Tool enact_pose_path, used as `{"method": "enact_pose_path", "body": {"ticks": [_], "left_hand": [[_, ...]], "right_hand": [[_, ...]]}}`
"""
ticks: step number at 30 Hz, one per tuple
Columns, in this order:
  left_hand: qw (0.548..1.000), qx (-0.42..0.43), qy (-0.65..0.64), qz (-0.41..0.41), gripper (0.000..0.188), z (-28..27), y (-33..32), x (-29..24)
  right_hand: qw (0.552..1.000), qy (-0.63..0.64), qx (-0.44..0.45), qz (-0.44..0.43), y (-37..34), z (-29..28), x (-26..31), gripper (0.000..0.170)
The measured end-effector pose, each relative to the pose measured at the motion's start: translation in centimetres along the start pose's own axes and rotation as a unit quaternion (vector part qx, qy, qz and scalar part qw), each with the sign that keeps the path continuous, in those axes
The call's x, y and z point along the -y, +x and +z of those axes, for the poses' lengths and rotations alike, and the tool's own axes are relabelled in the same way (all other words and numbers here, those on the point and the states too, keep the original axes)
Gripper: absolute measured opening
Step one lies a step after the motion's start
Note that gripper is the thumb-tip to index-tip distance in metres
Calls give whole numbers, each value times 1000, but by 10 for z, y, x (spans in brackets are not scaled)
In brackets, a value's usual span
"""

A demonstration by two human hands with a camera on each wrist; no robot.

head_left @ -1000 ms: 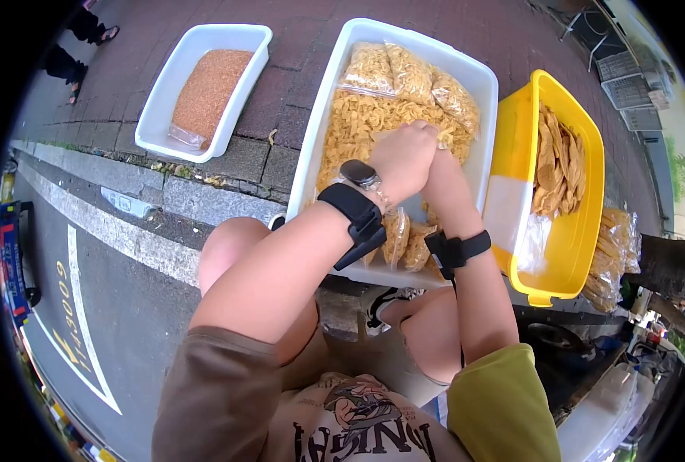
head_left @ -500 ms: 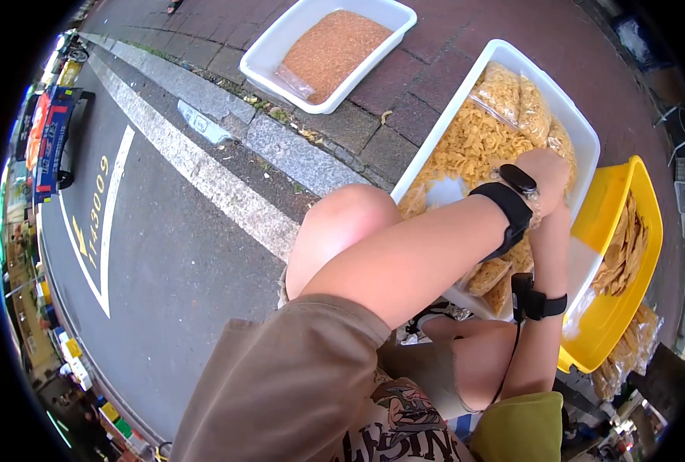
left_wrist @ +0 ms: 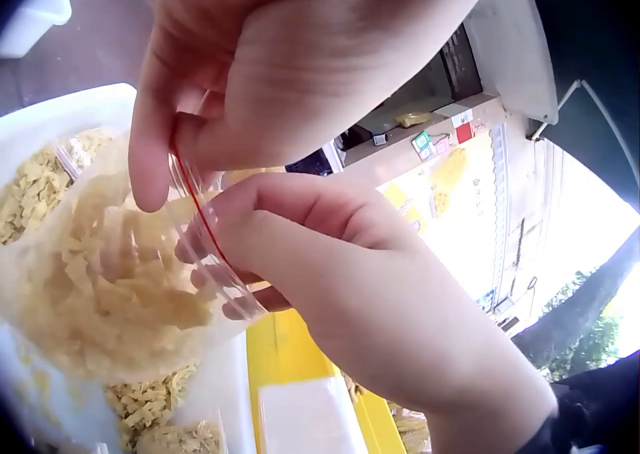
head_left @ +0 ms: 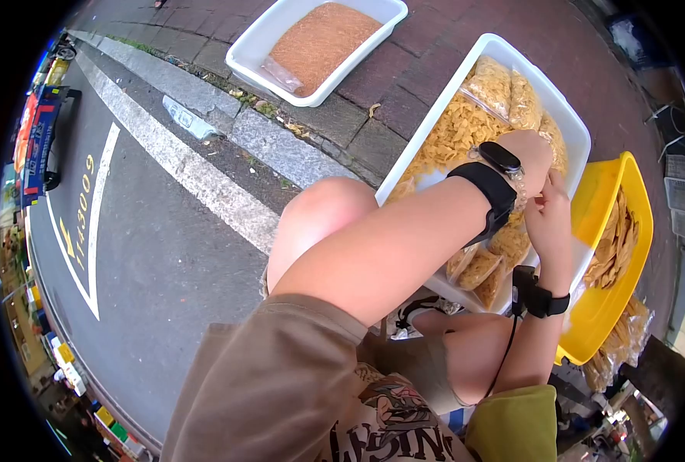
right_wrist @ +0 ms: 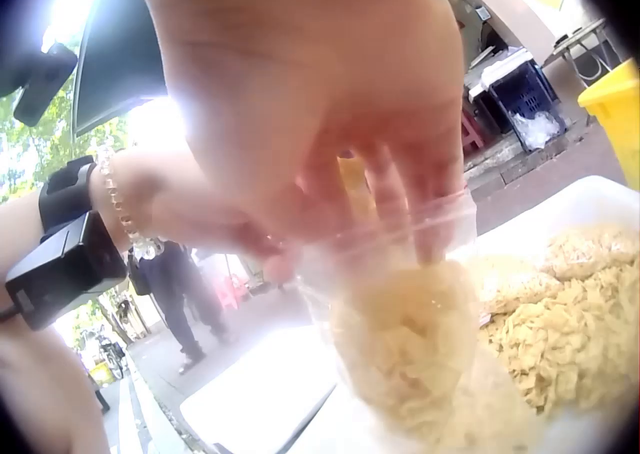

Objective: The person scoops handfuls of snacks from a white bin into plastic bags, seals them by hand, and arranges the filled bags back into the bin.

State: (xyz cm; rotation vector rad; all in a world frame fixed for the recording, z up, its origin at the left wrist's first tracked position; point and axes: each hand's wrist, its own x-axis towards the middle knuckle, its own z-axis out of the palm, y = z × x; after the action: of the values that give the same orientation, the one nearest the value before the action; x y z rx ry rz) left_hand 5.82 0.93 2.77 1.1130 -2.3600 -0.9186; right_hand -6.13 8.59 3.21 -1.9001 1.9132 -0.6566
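A clear zip bag [left_wrist: 110, 284] of pale yellow flakes, with a red line along its mouth, shows in the left wrist view. My left hand [head_left: 529, 154] pinches the mouth at its upper end, between thumb and fingers [left_wrist: 150, 159]. Lower on the same edge, my right hand [left_wrist: 335, 269] pinches it with thumb and curled fingers. In the right wrist view the bag [right_wrist: 405, 349] hangs upright below my right hand [right_wrist: 320, 94]. The head view hides the bag behind my left hand and arm, above a white tub [head_left: 435, 112] of loose flakes.
Filled bags lie at the tub's far end [head_left: 490, 83] and near end [head_left: 477, 269]. A yellow tub [head_left: 641, 254] of brown pieces stands to the right, with bagged pieces [head_left: 623, 339] beside it. Another white tub [head_left: 242, 65] holds orange-brown granules at the back left. A person's legs [right_wrist: 180, 304] show behind.
The head view has turned left, so the tubs appear farther right. My right hand, close against the left before, is now lower and nearer to me, with its fingers showing.
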Motion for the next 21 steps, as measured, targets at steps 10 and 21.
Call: {"method": "enact_pose_path", "body": {"ticks": [10, 21], "left_hand": [[991, -130, 37, 14, 16, -19, 6, 6], [979, -123, 131, 99, 44, -21, 4, 4]], "right_hand": [[983, -3, -154, -101, 7, -16, -1, 11], [975, -63, -19, 214, -1, -4, -102, 23]]}}
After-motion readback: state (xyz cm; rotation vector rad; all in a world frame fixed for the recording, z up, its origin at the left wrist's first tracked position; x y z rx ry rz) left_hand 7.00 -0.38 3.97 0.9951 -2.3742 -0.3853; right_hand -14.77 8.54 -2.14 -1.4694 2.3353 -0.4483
